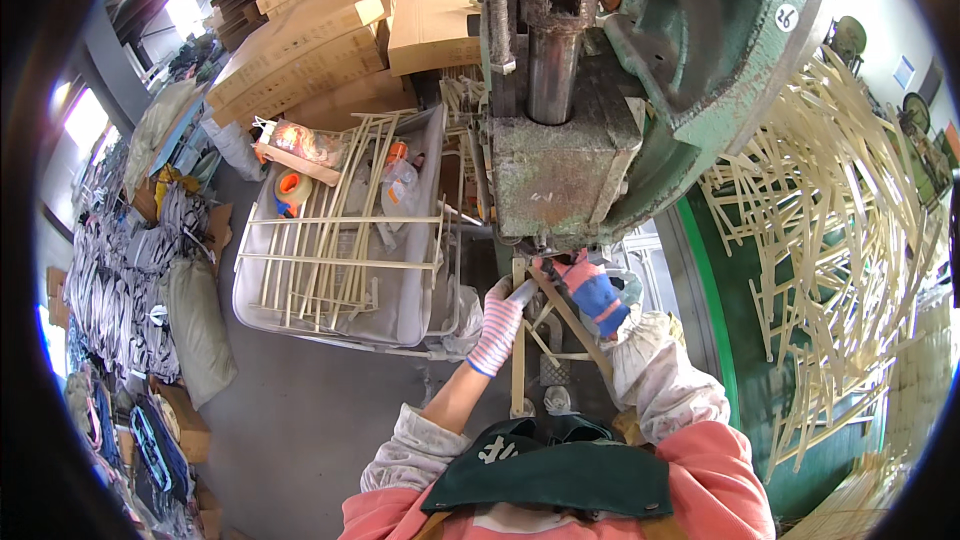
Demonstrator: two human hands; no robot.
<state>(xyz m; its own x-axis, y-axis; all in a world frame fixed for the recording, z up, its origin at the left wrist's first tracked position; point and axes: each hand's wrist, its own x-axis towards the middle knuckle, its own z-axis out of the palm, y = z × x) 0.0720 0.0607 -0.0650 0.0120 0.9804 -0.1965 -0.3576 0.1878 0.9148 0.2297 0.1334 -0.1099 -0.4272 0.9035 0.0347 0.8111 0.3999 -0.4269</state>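
Under the ram of a green press, both gloved hands are at the upper end of a cream slat frame. My left hand, in a pink-and-white striped glove, is closed round the upright slat, thumb and fingers near its top. My right hand, in a pink-and-blue glove, grips the top of the slanting slat, its fingertips partly hidden below the press head. Thinner cross pieces join the two slats lower down. The frame hangs toward my lap, above a dark green apron.
At the left stands a white tub with cream slat frames, an orange tape roll and plastic bags. Cardboard boxes are stacked behind it. A big heap of cream slats lies on a green surface at the right.
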